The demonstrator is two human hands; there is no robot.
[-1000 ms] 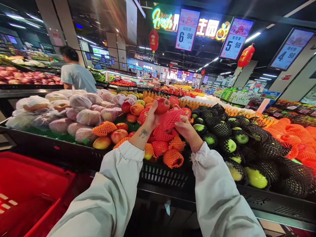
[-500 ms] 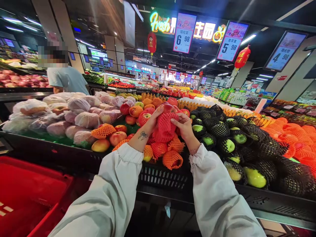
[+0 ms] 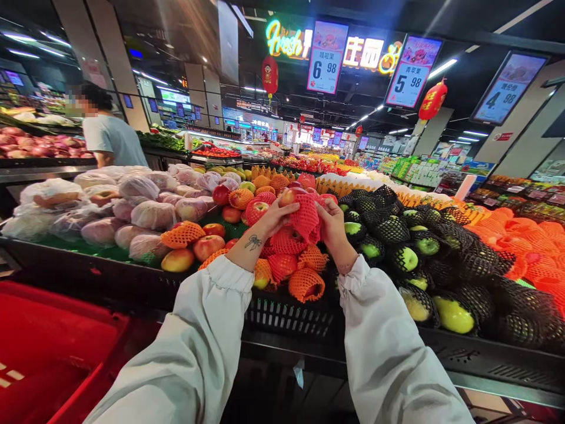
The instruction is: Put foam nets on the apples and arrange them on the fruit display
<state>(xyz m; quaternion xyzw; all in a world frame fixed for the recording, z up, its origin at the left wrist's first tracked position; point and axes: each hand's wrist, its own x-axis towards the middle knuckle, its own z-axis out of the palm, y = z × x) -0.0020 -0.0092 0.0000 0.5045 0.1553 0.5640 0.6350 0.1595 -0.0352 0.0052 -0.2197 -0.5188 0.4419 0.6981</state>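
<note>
In the head view, my left hand [image 3: 277, 217] grips a red apple [image 3: 291, 195], its fingers closed around the left side. A red foam net [image 3: 306, 218] partly covers the apple and hangs down from it. My right hand [image 3: 332, 225] has the net's right edge pinched between thumb and fingers. Below both hands lie several apples in orange foam nets [image 3: 306, 284] and red ones, with a few bare apples [image 3: 209, 248] to the left. The palm sides of both hands are hidden.
Bagged apples [image 3: 153, 215] fill the left of the black display bin [image 3: 291, 318]; green apples in black nets [image 3: 406, 259] lie right. A red shopping basket [image 3: 57, 335] stands low at left. A person in a light shirt [image 3: 113, 141] is beyond the display.
The net now reaches further right, drawn with my right hand. My left hand still grips the apple. The person at the back left has turned their head and shifted slightly left.
</note>
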